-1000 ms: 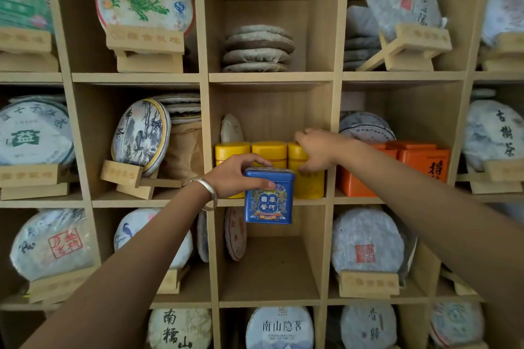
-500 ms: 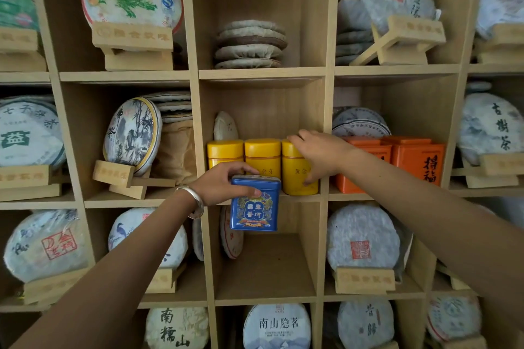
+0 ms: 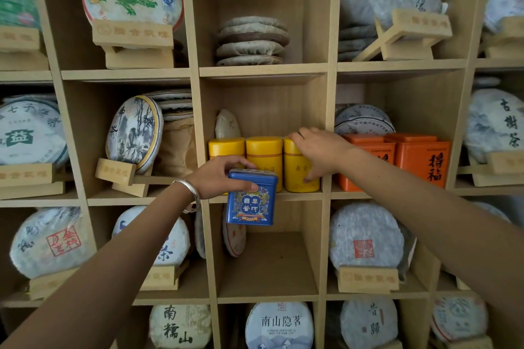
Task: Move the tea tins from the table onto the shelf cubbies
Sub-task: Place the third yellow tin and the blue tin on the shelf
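Blue tin (image 3: 251,197) is in our left hand (image 3: 218,177), pinched by the lid end from above, thumb across the front face, body hanging free in front of the shelf edge between the middle cubby and the empty cubby (image 3: 266,263) below it. Not resting on anything yet.

Right hand (image 3: 319,151) is spread against the rightmost yellow canister (image 3: 299,166), fingers over its top, thumb low at its side. It looks more like a nudge or steadying touch than a lift (can't tell if it's actually gripping). Three yellow canisters stand touching in a row and fill that cubby's front; orange tins (image 3: 411,161) sit in the next cubby to the right.

Step in hand, as we read it: placing the blue tin, with the yellow row just squared up.

Next move probably calls for lowering the blue tin into the empty cubby, clearing the shelf lip, setting it upright, label forward. Middle cubby looks too full up front.
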